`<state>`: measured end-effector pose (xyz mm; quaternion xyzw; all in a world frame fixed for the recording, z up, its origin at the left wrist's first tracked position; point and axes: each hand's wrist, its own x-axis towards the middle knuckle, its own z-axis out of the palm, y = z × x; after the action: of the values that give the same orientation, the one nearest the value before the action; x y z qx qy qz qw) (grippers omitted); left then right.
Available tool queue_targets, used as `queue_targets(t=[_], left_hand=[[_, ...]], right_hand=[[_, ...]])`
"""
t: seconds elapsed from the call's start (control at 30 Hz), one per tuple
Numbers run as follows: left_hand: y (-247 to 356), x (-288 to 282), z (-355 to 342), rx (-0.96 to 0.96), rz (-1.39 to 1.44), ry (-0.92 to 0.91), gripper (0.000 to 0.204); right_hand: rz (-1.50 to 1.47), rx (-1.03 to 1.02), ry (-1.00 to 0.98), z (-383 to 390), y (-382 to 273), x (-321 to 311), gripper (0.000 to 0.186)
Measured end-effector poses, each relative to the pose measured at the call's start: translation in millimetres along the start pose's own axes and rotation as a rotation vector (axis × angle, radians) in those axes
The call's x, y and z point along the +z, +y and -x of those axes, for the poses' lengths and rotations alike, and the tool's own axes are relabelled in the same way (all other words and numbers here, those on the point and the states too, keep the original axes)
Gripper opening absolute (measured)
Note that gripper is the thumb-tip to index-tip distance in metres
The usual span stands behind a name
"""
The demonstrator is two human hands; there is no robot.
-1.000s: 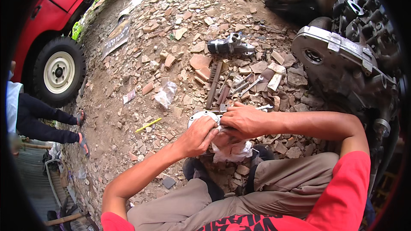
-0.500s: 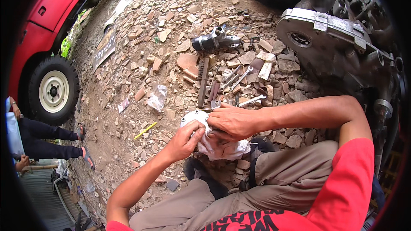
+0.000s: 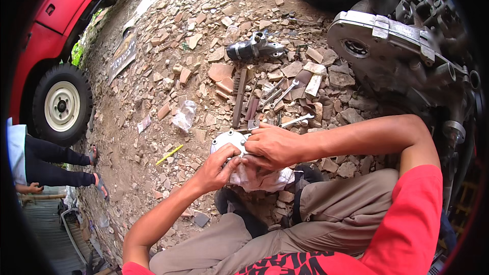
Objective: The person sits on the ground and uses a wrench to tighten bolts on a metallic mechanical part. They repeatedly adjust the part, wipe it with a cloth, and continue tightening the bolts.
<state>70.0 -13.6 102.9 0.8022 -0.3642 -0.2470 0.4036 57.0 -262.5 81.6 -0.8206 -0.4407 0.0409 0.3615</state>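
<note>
A round, pale metal cover (image 3: 222,139) with bolt holes near its rim sits between my hands, above a crumpled whitish cloth (image 3: 272,181). My left hand (image 3: 218,169) is closed on the cover's near left edge, thumb against the fingers. From the right, my right hand (image 3: 275,145) reaches over with curled fingers on the cover's right side. Its palm hides part of the cover and cloth, and any small piece under its fingertips is hidden. Just beyond that hand lies a combination spanner (image 3: 298,120).
Farther off lie another spanner (image 3: 285,94), a wire brush (image 3: 239,97) and a cylindrical metal part (image 3: 254,48). A large engine (image 3: 377,46) stands right. Rubble covers the ground, with a yellow pen-like stick (image 3: 169,155) and plastic bag (image 3: 184,116). A person (image 3: 46,158) stands left beside a red vehicle (image 3: 46,35).
My hands keep nearly the same hold on the cover, with only slight finger shifts. The whole view has moved a little. The person at the left has lowered an arm.
</note>
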Motion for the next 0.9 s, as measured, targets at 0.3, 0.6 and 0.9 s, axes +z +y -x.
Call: queue_targets(t=[0.3,0.6,0.9], left_hand=[[5.1,7.2,-3.9,-0.121,0.112,0.08,0.031],[4.6,0.9,-6.7,-0.041,0.169,0.187,0.018],[0.0,4.9,-2.5,-0.085,0.297,0.244,0.012]], right_hand=[[-0.029,0.118,-0.125,0.8,3.2,-9.1,0.023],[-0.023,0.063,0.001,2.8,7.6,-8.5,0.021],[-0.038,0.082,0.065,-0.1,2.1,-4.5,0.019]])
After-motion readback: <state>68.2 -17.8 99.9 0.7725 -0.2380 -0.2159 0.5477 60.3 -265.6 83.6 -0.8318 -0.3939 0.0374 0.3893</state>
